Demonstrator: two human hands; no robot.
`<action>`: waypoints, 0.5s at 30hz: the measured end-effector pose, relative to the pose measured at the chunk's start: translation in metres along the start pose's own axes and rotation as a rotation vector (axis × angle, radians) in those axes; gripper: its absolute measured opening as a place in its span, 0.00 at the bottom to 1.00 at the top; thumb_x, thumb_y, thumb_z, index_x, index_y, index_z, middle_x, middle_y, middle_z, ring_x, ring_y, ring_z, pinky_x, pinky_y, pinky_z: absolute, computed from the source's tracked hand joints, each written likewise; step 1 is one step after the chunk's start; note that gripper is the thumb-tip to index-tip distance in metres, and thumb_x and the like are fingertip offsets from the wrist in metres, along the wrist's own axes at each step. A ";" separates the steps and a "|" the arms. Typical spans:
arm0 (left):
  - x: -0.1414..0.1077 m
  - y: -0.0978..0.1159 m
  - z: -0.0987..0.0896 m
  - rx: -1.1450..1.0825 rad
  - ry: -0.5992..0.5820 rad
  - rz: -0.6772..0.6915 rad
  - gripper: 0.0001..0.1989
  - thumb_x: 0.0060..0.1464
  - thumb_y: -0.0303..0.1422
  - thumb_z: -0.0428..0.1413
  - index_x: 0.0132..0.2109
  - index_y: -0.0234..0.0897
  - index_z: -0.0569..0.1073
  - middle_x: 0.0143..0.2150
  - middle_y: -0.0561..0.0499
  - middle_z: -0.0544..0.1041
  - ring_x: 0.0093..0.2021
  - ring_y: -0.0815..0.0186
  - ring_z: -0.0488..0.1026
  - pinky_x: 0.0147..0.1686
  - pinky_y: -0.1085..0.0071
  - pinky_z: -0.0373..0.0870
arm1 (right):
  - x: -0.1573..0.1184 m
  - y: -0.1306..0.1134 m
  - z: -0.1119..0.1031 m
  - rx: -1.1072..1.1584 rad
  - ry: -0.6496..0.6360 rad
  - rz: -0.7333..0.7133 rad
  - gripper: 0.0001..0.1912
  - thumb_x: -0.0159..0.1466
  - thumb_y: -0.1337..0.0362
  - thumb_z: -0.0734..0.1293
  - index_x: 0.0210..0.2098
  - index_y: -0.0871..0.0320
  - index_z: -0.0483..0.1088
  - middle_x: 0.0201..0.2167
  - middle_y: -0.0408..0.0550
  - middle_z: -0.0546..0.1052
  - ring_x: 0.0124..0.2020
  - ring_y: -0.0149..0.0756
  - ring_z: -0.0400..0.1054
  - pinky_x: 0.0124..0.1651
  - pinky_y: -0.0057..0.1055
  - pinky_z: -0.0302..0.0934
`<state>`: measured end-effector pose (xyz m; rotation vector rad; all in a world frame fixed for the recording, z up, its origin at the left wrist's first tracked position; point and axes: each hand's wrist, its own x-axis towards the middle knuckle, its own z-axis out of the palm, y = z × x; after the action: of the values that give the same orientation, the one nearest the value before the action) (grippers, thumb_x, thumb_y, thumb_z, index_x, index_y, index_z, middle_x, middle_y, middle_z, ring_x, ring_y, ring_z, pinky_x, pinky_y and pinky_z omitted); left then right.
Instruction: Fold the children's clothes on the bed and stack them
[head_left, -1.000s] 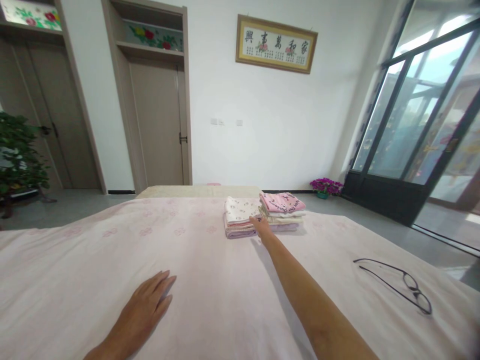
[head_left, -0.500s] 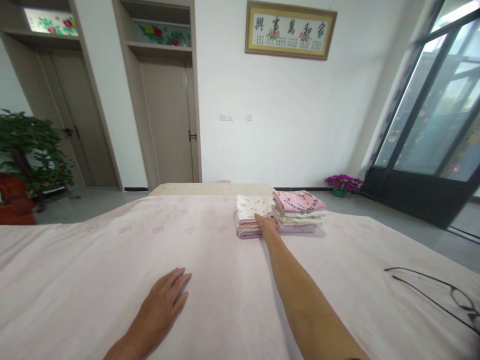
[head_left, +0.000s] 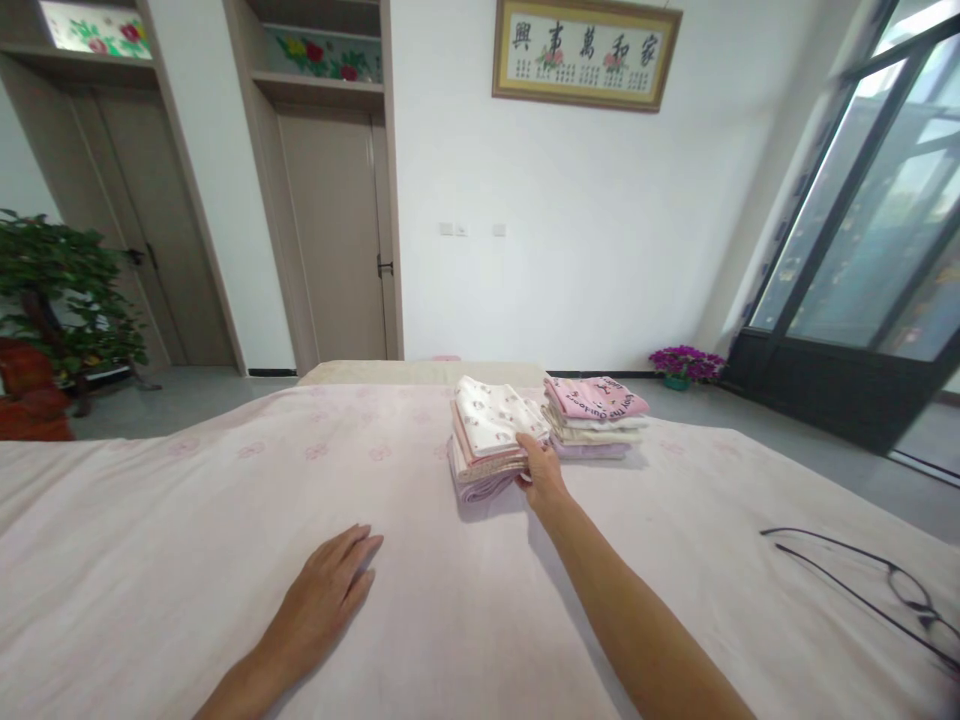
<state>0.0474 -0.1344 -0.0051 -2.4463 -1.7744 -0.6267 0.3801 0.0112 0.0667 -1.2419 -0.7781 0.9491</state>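
My right hand (head_left: 541, 468) grips the near right corner of a stack of folded clothes (head_left: 491, 425), thumb on top and fingers underneath. The top piece is white with a small print; pink, beige and lilac layers lie below it. The stack is slightly tilted, its near end toward me. Just right of it stands a second stack of folded clothes (head_left: 596, 415), topped by a pink piece with dark lettering. My left hand (head_left: 330, 575) rests flat on the pale pink bedsheet (head_left: 420, 600), fingers stretched out, holding nothing.
Black-framed glasses (head_left: 892, 590) lie on the sheet at the right. Past the bed are a purple flower pot (head_left: 679, 368), a dark-framed glass door (head_left: 847, 260), a wooden door (head_left: 334, 230) and a leafy plant (head_left: 67, 290) at the left.
The white-topped stack has come toward me and a little left with my right hand gripping it, apart from the other stack's front. My left hand stays nearly still.
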 end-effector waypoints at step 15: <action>-0.003 -0.001 0.006 -0.009 0.028 -0.002 0.22 0.65 0.42 0.46 0.61 0.46 0.71 0.64 0.49 0.69 0.64 0.57 0.65 0.63 0.54 0.63 | -0.039 -0.010 -0.040 -0.937 0.079 -0.601 0.22 0.63 0.55 0.65 0.54 0.56 0.70 0.46 0.55 0.74 0.51 0.49 0.63 0.56 0.42 0.54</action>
<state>0.0472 -0.1346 -0.0115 -2.4300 -1.7678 -0.6668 0.4009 -0.0414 0.0703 -1.6592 -1.5093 -0.0052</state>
